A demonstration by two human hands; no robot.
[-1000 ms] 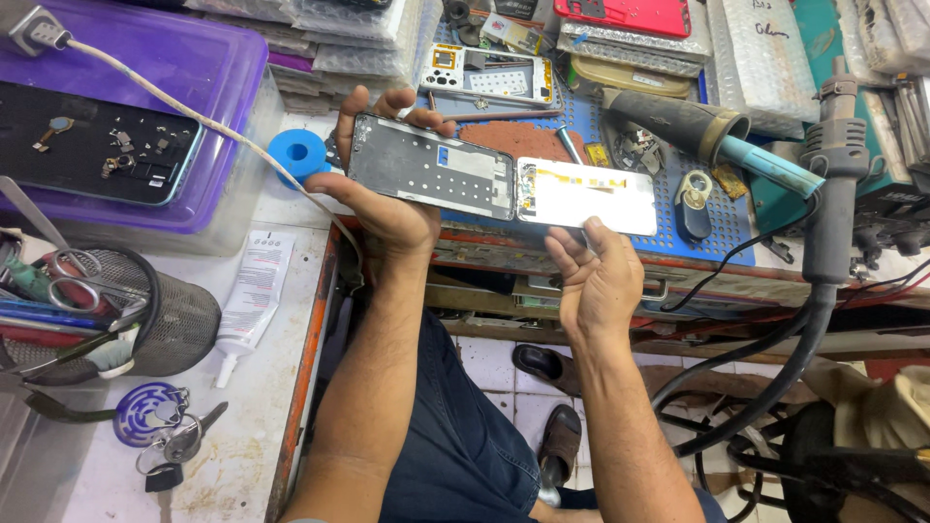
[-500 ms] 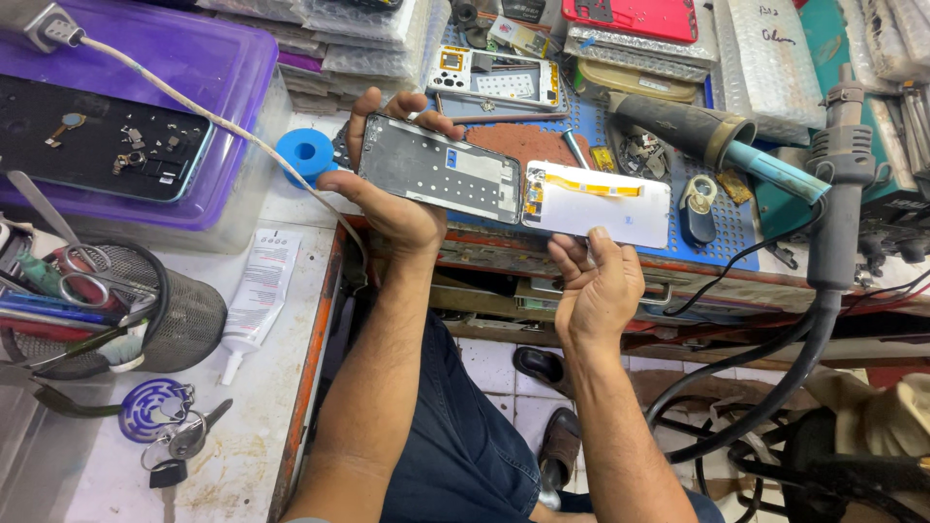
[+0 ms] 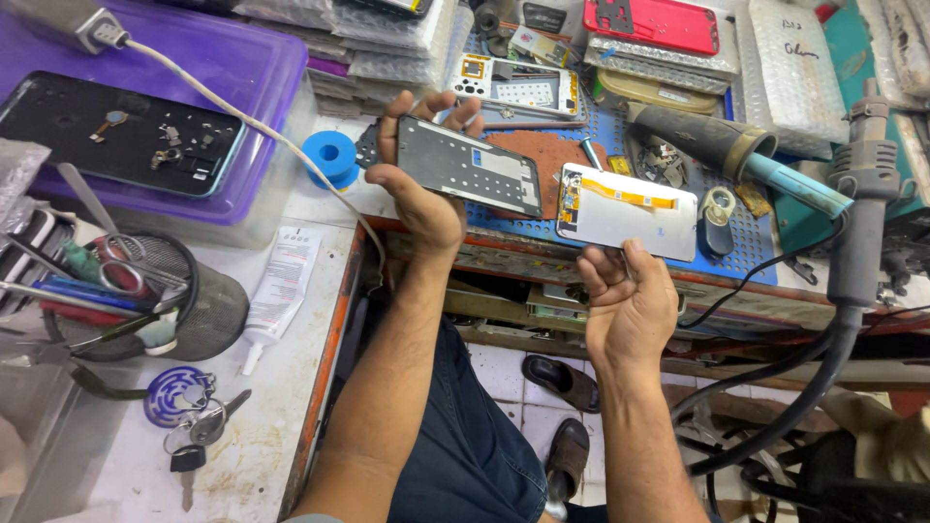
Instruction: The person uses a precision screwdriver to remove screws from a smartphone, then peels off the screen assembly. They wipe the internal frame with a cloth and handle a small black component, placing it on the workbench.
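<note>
My left hand (image 3: 426, 199) grips a dark phone frame (image 3: 470, 167) by its near end, thumb across the edge and fingers curled behind, holding it tilted above the blue perforated mat (image 3: 746, 254); my right hand (image 3: 628, 300) pinches the white display panel (image 3: 628, 213) along its lower edge, fingertips closed on it, just beside the frame; a blue spool (image 3: 330, 155) sits left of the frame; a hot-air handle (image 3: 857, 218) stands at right.
</note>
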